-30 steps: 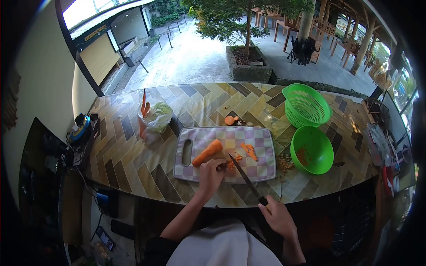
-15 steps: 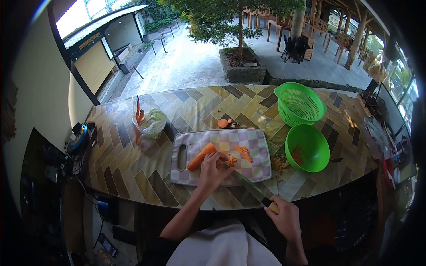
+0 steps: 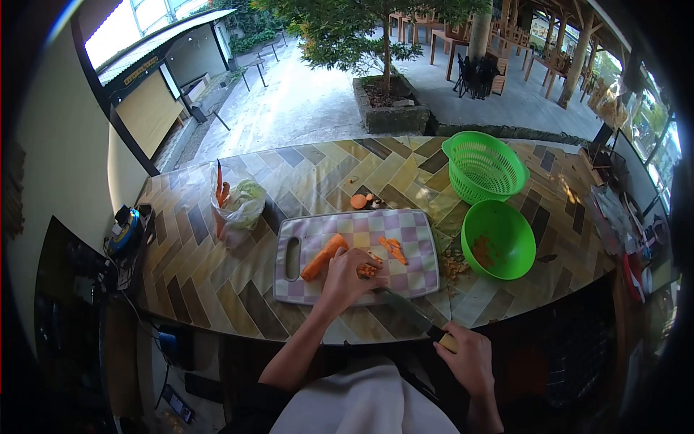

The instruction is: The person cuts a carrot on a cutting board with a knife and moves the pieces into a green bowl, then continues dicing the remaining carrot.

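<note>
My right hand (image 3: 468, 356) is closed round the light handle of a kitchen knife (image 3: 406, 309). Its blade points up and left, with the tip near the front edge of the checkered cutting board (image 3: 329, 230). On the board, my left hand (image 3: 348, 276) curls its fingers and thumb around small chopped carrot pieces (image 3: 368, 270). A large peeled carrot (image 3: 322, 258) lies just left of that hand, partly behind it. Several carrot strips (image 3: 392, 249) rest on the board's right half.
Right of the board stands a green bowl (image 3: 517, 246) with orange bits inside, and behind it a green colander (image 3: 486, 168). Carrot ends (image 3: 359, 201) lie past the board. At the left is a plastic bag (image 3: 242, 206) of vegetables. Peelings (image 3: 454, 265) are scattered beside the bowl.
The knife tip has drawn back from the carrot pieces toward the board's front edge. My left hand's fingers have come around the chopped pieces. The view has shifted slightly.
</note>
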Motion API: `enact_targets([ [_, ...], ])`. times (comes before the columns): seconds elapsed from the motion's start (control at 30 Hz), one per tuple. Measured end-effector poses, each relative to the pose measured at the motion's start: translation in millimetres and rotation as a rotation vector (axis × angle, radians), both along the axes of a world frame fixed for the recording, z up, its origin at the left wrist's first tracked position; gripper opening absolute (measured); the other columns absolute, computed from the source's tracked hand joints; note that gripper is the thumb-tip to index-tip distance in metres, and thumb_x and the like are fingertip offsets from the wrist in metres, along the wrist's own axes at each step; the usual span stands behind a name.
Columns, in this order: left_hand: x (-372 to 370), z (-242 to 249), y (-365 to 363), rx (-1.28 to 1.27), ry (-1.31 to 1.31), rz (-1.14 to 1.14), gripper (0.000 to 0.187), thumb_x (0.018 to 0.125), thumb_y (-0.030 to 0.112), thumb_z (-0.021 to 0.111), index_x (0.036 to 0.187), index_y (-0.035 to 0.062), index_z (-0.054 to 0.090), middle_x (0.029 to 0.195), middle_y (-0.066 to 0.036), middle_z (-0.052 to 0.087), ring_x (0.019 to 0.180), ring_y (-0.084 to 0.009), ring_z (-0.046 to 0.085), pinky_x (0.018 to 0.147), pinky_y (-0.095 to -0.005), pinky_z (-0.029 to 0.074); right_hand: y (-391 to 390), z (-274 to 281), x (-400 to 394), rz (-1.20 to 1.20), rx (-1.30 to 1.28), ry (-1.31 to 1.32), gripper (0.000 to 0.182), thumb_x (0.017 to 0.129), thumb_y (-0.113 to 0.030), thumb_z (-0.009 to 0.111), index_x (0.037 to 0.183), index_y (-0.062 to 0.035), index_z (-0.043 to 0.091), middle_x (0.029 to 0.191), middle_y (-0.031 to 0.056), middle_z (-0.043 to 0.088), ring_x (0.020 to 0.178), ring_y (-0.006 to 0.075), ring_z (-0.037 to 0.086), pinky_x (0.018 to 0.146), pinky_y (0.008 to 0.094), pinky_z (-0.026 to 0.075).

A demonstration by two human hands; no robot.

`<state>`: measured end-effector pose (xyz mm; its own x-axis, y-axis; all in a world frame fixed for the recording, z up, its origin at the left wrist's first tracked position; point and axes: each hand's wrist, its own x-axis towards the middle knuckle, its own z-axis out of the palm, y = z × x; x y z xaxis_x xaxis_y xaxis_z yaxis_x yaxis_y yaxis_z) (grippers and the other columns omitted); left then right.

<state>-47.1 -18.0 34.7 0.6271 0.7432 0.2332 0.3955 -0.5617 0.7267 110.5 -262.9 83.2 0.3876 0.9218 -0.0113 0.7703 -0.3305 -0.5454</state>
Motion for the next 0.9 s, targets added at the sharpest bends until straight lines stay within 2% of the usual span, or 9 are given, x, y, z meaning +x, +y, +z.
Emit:
enact_targets([
  [0.1, 2.3, -2.8, 0.8, 0.019, 0.071, 0.035, 0.021, 0.070, 0.017, 0.083, 0.088, 0.0071, 0.077, 0.098, -0.007, 0.070, 0.095, -0.0288, 0.057, 0.088, -0.0402, 0.042, -1.4, 0.9, -0.8, 0.006, -0.003, -0.006, 0.027, 0.080, -0.023, 0.074, 0.097, -0.0060, 0.062, 0.083, 0.0137, 0.067, 0.079, 0.0343, 0.066, 0.069, 0.0429, 0.049],
  [0.2, 2.7, -20.2, 4.5, 0.172, 0.031, 0.166, 0.018, 0.073, 0.015, 0.081, 0.089, 0.0079, 0.076, 0.095, -0.007, 0.069, 0.091, -0.0280, 0.058, 0.089, -0.0392, 0.041, -1.2, 0.5, -0.7, -0.008, 0.000, 0.008, 0.029, 0.078, -0.023, 0.076, 0.097, -0.0059, 0.063, 0.082, 0.0146, 0.068, 0.078, 0.0349, 0.067, 0.070, 0.0419, 0.050],
  [0.33, 2.2, -22.8, 11.3, 0.034, -0.087, 0.205, 0.017, 0.078, 0.008, 0.074, 0.094, 0.0080, 0.075, 0.096, -0.008, 0.070, 0.091, -0.0276, 0.060, 0.089, -0.0387, 0.041, -0.7, -0.6, 1.5, -0.024, 0.004, 0.051, 0.029, 0.079, -0.023, 0.077, 0.097, -0.0046, 0.064, 0.080, 0.0159, 0.068, 0.076, 0.0370, 0.066, 0.067, 0.0396, 0.050],
  [0.43, 0.0, -14.1, 14.4, 0.040, -0.161, 0.177, 0.020, 0.080, 0.003, 0.069, 0.099, 0.0056, 0.074, 0.099, -0.010, 0.071, 0.093, -0.0280, 0.062, 0.090, -0.0391, 0.043, -1.3, 0.3, 4.5, -0.032, -0.009, 0.178, 0.027, 0.083, -0.022, 0.076, 0.097, -0.0023, 0.063, 0.073, 0.0156, 0.065, 0.068, 0.0328, 0.066, 0.062, 0.0364, 0.048],
  [0.53, -0.2, 5.1, 13.2, 0.085, -0.153, 0.111, 0.023, 0.081, -0.001, 0.066, 0.102, 0.0025, 0.072, 0.101, -0.013, 0.070, 0.097, -0.0292, 0.063, 0.092, -0.0400, 0.045, -1.4, -5.8, 10.0, -0.053, -0.031, 0.337, 0.032, 0.089, -0.028, 0.070, 0.097, 0.0019, 0.062, 0.075, 0.0221, 0.065, 0.073, 0.0409, 0.066, 0.062, 0.0423, 0.049],
  [0.63, 6.7, 13.7, 18.0, 0.043, -0.118, -0.005, 0.023, 0.081, -0.003, 0.065, 0.103, 0.0012, 0.072, 0.101, -0.014, 0.070, 0.098, -0.0307, 0.063, 0.091, -0.0404, 0.047, -0.7, -13.9, 14.6, -0.134, -0.024, 0.403, 0.031, 0.092, -0.025, 0.068, 0.095, 0.0045, 0.061, 0.069, 0.0221, 0.061, 0.063, 0.0370, 0.064, 0.057, 0.0391, 0.046],
  [0.7, 17.3, 9.6, 27.0, 0.061, -0.069, -0.175, 0.023, 0.082, -0.002, 0.065, 0.104, 0.0020, 0.072, 0.100, -0.013, 0.070, 0.095, -0.0318, 0.063, 0.087, -0.0398, 0.050, 0.8, -18.2, 19.8, -0.168, 0.019, 0.416, 0.029, 0.093, -0.023, 0.066, 0.092, 0.0048, 0.059, 0.064, 0.0182, 0.058, 0.056, 0.0284, 0.059, 0.055, 0.0367, 0.043],
  [0.8, 42.0, -9.0, 37.1, 0.083, 0.043, -0.363, 0.022, 0.079, -0.001, 0.067, 0.100, 0.0019, 0.072, 0.105, -0.012, 0.069, 0.106, -0.0309, 0.060, 0.095, -0.0418, 0.045, 6.6, -15.5, 22.7, -0.222, 0.078, 0.493, 0.027, 0.096, -0.021, 0.063, 0.088, 0.0039, 0.056, 0.058, 0.0119, 0.054, 0.052, 0.0165, 0.051, 0.052, 0.0331, 0.040],
  [0.9, 55.8, -13.2, 41.5, 0.230, 0.097, -0.485, 0.016, 0.079, 0.001, 0.067, 0.094, 0.0035, 0.071, 0.103, -0.010, 0.067, 0.106, -0.0281, 0.057, 0.097, -0.0399, 0.043, 10.6, -19.8, 25.4, -0.222, 0.137, 0.527, 0.024, 0.098, -0.019, 0.060, 0.087, 0.0006, 0.053, 0.057, 0.0031, 0.051, 0.048, 0.0072, 0.047, 0.045, 0.0266, 0.036],
])
